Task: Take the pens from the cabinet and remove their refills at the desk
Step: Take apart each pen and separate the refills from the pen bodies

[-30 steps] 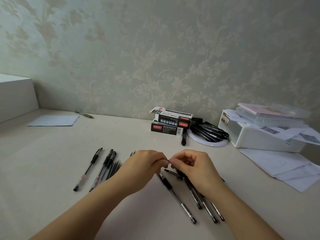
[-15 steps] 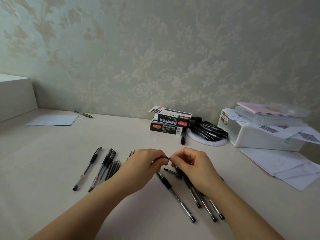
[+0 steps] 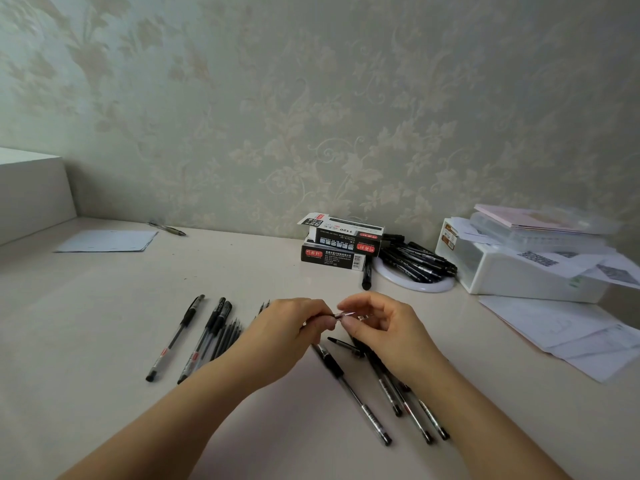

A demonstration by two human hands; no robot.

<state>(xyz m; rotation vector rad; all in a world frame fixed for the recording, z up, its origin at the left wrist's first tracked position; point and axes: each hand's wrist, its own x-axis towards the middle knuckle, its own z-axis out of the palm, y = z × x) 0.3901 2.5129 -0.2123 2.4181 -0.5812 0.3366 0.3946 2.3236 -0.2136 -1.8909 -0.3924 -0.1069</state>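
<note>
Pens [image 3: 384, 393] right of refills [image 3: 227, 336]; boxes [image 3: 341, 245] behind.

A home study corner, pale green floral-embossed wallpaper [image 3: 311, 116] at twelve o'clock, smooth cream desk top [image 3: 86, 323], stacked black cardboard pen boxes [image 3: 341, 245] at one o'clock, white plastic desktop drawer unit [image 3: 519, 275] under loose printed papers [image 3: 568, 337] at two o'clock

paper sheet [image 3: 107, 241], white storage box [image 3: 519, 275], loose papers [image 3: 568, 334]
</note>
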